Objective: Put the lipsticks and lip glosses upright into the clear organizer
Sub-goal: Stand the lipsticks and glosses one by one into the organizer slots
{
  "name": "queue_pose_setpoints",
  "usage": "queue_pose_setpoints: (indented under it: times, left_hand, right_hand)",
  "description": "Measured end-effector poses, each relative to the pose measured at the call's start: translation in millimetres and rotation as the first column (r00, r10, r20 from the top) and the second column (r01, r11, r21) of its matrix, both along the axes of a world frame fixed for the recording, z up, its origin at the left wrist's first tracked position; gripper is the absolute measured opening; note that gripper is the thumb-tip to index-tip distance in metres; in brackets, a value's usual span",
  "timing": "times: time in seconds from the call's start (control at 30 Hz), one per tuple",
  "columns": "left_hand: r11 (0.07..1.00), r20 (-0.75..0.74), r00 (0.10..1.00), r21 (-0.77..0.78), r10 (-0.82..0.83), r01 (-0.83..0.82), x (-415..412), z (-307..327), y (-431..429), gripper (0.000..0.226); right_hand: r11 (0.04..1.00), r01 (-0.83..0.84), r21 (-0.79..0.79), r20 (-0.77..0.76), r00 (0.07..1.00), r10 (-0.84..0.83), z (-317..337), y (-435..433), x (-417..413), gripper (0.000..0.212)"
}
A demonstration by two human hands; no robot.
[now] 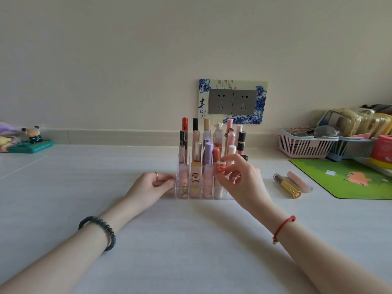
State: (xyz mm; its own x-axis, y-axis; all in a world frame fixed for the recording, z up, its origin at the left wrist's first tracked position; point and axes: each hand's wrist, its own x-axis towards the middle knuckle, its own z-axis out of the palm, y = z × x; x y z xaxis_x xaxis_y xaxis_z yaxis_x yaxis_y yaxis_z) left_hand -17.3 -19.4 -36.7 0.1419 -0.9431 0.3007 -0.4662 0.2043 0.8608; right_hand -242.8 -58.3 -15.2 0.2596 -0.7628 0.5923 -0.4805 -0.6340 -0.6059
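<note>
The clear organizer (177,188) stands on the white table in front of me, with several lipsticks and lip glosses upright in its rows. My left hand (152,185) rests against its left wall, fingers curled on the edge. My right hand (239,177) pinches the top of a red-and-white lipstick (220,167) that stands upright in a front-row slot. Two tubes lie flat on the table to the right: a gold-and-brown lip gloss (287,186) and a pale pink lip gloss (299,181).
A green mat (347,179) lies at the right. Behind it stand a pink basket (305,146) and a blue basket (352,148) with pouches. A small figurine (32,135) sits far left. A wall socket panel (232,101) is behind the organizer.
</note>
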Motion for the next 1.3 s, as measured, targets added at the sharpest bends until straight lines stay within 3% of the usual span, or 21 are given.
queue_pose_setpoints:
  times: [0.47, 0.57, 0.7, 0.77, 0.87, 0.93, 1.03, 1.13, 1.3]
  left_hand:
    - [1.000, -0.002, 1.000, 0.015, 0.008, -0.008, -0.3, -0.1, -0.8, 0.017]
    - [1.000, -0.002, 1.000, 0.011, -0.003, 0.003, -1.0, 0.6, -0.1, 0.015]
    - [1.000, 0.004, 1.000, 0.008, -0.019, 0.019, -0.3, 1.0, 0.5, 0.022]
    - [1.000, -0.005, 1.000, 0.005, -0.025, 0.025, -0.4, 1.0, 0.3, 0.021]
    - [0.999, -0.008, 0.999, -0.010, -0.033, 0.033, -1.1, 1.2, 0.0, 0.018]
    - [0.999, -0.011, 0.999, -0.004, -0.035, 0.035, -0.9, 0.4, 0.2, 0.017]
    - [1.000, -0.015, 1.000, 0.010, -0.028, 0.028, 0.5, -0.3, -0.1, 0.016]
    - [1.000, -0.011, 1.000, 0.000, -0.026, 0.026, 0.5, -0.4, -0.6, 0.021]
    - [1.000, -0.023, 0.999, -0.002, -0.030, 0.030, 0.2, -0.2, -0.4, 0.021]
  right_hand:
    - [1.000, -0.013, 0.000, -0.030, 0.999, 0.013, 2.4, 2.0, -1.1, 0.032]
    - [0.998, -0.001, -0.069, -0.026, 1.000, -0.001, 11.7, 6.5, -4.4, 0.031]
    - [0.926, 0.198, -0.322, 0.236, 0.964, -0.124, 43.4, 3.0, -32.0, 0.019]
    - [0.882, 0.358, -0.305, 0.266, 0.922, -0.282, 50.4, -7.3, -54.7, 0.014]
    - [0.861, 0.495, -0.116, -0.017, 0.866, -0.500, 35.8, -30.1, -80.8, 0.021]
    - [0.847, 0.531, 0.026, -0.224, 0.829, -0.512, 21.2, -39.6, -87.4, 0.033]
    - [0.793, 0.588, 0.157, -0.396, 0.773, -0.495, 6.3, -47.2, -90.8, 0.039]
    - [0.729, 0.658, 0.191, -0.490, 0.707, -0.510, -1.3, -53.9, -94.7, 0.031]
    - [0.706, 0.677, 0.208, -0.486, 0.698, -0.526, -0.5, -53.6, -95.9, 0.029]
